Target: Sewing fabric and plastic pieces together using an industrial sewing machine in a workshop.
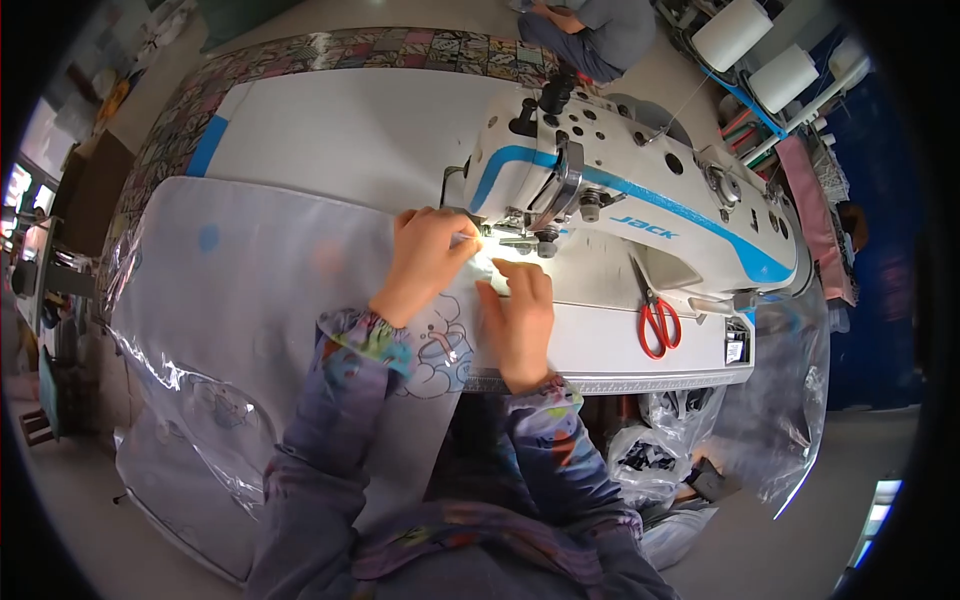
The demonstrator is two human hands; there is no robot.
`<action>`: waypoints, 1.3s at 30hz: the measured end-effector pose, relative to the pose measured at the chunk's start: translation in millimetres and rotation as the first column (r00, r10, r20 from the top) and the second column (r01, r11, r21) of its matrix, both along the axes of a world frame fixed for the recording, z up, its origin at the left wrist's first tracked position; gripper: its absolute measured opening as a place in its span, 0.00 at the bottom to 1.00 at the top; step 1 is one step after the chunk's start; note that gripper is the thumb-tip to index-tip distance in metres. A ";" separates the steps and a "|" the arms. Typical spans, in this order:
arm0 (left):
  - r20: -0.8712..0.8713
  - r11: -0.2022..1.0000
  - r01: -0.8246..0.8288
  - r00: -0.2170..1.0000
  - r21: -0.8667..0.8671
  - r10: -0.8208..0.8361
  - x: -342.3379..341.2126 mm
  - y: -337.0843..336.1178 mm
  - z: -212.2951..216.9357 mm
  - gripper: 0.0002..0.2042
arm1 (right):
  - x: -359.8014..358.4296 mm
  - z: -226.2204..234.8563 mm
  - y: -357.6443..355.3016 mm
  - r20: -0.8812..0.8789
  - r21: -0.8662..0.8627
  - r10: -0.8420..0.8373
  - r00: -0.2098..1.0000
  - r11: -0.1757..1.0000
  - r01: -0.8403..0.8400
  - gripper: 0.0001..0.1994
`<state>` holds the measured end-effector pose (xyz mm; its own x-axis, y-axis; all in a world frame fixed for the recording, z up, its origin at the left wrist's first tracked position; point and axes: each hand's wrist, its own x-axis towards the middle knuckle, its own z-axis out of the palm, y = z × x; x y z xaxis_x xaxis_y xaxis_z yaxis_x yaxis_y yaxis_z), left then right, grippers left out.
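Observation:
A large translucent plastic sheet (270, 270) with pale coloured dots and a cartoon print lies over the left part of the sewing table. My left hand (425, 258) rests on it close to the needle area, its fingers curled and pinching the sheet. Just to the right and nearer me, my right hand (522, 320) has bent fingers, with thumb and forefinger at the sheet's edge. Both are just in front of a white and blue sewing machine (640, 200), whose lamp lights the spot brightly. Glare hides the needle and the exact edge there.
Red-handled scissors (658, 325) lie on the table (590, 340) below the machine arm. White thread cones (733, 35) stand at the upper right. Clear plastic bags (650, 455) hang beneath the table's front edge. A seated person (605, 35) is beyond the table.

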<state>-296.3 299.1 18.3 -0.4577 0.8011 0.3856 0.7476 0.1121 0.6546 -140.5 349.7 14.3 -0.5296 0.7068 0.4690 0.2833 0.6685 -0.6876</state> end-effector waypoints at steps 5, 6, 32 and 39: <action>-0.027 0.995 -0.068 0.997 -0.072 0.066 -4.2 7.7 -13.6 0.06 | -7.2 -5.9 3.1 0.329 0.302 -0.026 0.944 0.950 -0.079 0.20; -0.031 0.995 -0.077 0.997 -0.061 0.075 -4.1 7.2 -14.6 0.06 | -7.4 -6.1 4.4 0.357 0.317 -0.046 0.933 0.945 -0.074 0.21; 0.012 0.963 -0.205 0.978 -0.178 0.210 -3.3 22.3 -7.0 0.12 | -4.6 3.8 26.3 0.353 0.393 0.018 0.935 0.904 -0.166 0.20; -0.019 0.963 -0.214 0.977 -0.163 0.214 -8.7 32.5 -9.3 0.12 | 6.1 13.8 48.4 0.185 0.162 0.000 0.983 0.986 -0.030 0.10</action>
